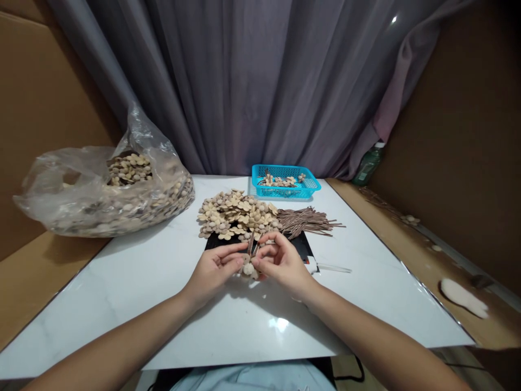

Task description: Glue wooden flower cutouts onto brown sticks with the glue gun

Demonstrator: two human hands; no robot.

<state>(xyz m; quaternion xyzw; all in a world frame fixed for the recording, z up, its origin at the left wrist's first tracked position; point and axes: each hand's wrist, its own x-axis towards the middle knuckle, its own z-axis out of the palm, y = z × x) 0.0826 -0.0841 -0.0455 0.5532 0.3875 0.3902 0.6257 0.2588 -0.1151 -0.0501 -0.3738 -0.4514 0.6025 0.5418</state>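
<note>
Between my two hands, over the near middle of the table, is a small beige fabric flower [248,268] with brown strips [251,244] standing up from it. My left hand [217,267] pinches the flower's left side between thumb and fingers. My right hand [280,263] closes on its right side, with the fingertips near the strips. Just beyond my hands lies a heap of flat beige and grey flower pieces [236,212]. To its right is a bundle of thin brown strips [309,221]. Under the heap's near edge shows a black mat [303,247].
A blue basket [286,193] with several flower pieces stands at the back. On the left a clear plastic bag [122,203] bulges with more pieces. A white-handled tool with a clear rod [334,268] lies right of my hand. A green bottle [368,163] stands far right.
</note>
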